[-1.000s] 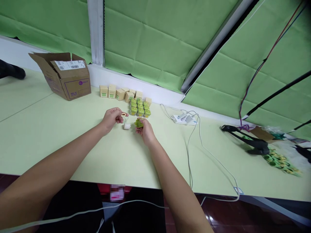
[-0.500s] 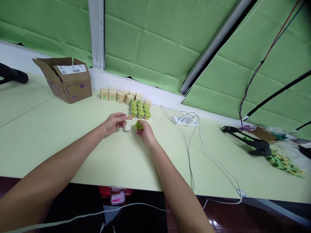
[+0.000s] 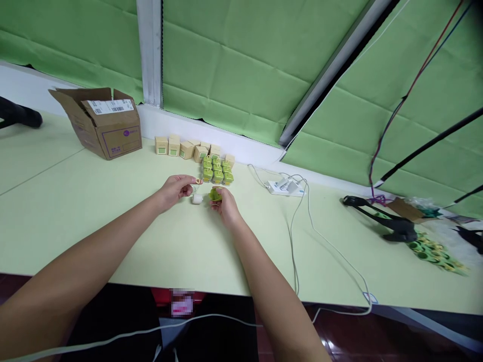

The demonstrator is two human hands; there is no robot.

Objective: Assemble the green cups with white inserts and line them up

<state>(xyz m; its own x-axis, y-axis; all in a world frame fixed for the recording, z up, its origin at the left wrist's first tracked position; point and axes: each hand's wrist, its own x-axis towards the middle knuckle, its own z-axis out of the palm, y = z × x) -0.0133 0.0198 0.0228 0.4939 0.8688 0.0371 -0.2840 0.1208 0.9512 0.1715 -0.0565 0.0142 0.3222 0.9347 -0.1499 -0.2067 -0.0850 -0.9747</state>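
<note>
My left hand (image 3: 174, 189) pinches a small tan ring (image 3: 196, 181) between its fingertips, just above the table. My right hand (image 3: 226, 206) is closed around a small green case (image 3: 215, 194). Between the two hands a small white case (image 3: 196, 198) lies on the pale green table (image 3: 113, 221). Just behind them stands a cluster of several green cases (image 3: 218, 170), and behind that a row of small tan boxes (image 3: 181, 147) along the wall.
An open cardboard box (image 3: 101, 122) stands at the back left. A white power strip (image 3: 284, 187) with white cables (image 3: 302, 226) lies right of the hands. Further right are a black clamp stand (image 3: 385, 221) and patterned green items (image 3: 437, 250).
The left hand's ring has shifted slightly right toward the green case. The right hand holds its place. The view moved a little.
</note>
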